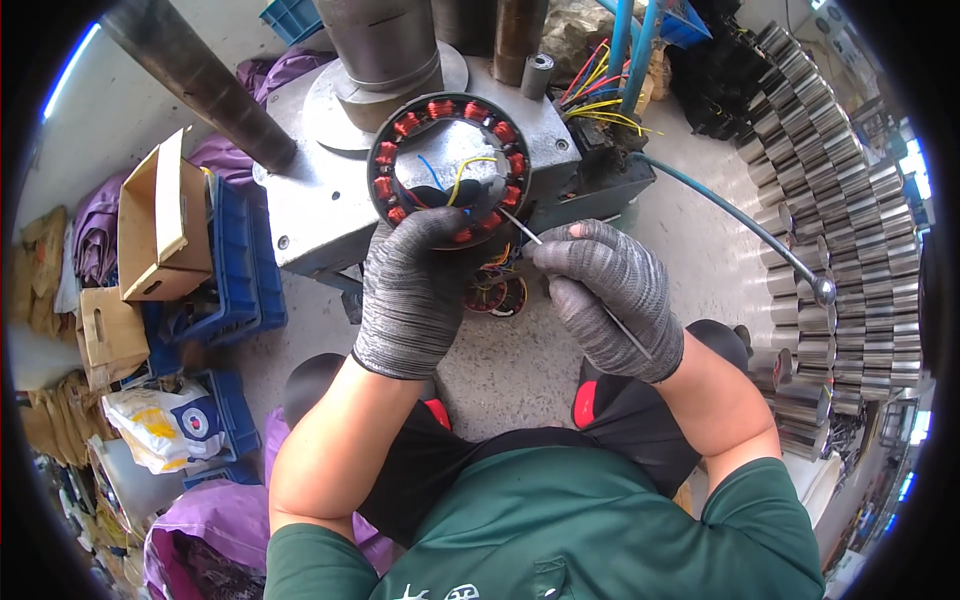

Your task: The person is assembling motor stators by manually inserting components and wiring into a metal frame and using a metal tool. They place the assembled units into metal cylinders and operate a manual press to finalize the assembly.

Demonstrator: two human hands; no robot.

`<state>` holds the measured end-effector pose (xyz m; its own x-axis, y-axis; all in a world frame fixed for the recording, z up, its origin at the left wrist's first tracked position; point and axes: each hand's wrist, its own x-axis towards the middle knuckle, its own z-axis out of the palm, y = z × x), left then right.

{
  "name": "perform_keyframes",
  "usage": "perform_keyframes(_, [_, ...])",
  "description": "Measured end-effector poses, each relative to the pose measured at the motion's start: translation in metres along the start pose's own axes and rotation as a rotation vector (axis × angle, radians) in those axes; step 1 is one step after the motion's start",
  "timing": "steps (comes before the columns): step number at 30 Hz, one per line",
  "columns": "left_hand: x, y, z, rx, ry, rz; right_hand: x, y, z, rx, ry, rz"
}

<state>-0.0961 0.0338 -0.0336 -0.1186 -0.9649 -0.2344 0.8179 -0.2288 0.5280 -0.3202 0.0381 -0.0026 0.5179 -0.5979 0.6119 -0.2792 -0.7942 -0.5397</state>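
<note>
My left hand point(412, 290), in a grey knit glove, grips a motor stator point(381, 166) by its near edge. This dark ring carries red copper coils around its inside, with blue and yellow lead wires point(460, 180) in its opening. In my gloved right hand point(612, 285) is a thin metal rod point(630, 335), pinched between thumb and fingers. Its far tip meets the ring's right lower side among the coils; whether it touches a coil I cannot tell. The stator is held up in front of the metal press table point(315, 215).
A steel press column point(385, 45) rises behind the stator. More wound stators point(505, 297) lie low beneath my hands. To the right are stacked metal cylinders point(850, 250) and a ball-ended lever point(822, 290). Blue crates point(235, 270) and an open cardboard box point(165, 225) stand left.
</note>
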Motion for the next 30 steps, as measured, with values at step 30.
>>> perform_keyframes(30, [-0.011,0.014,0.008,0.097,-0.016,0.157,-0.009,-0.014,0.004,0.181,0.081,-0.233])
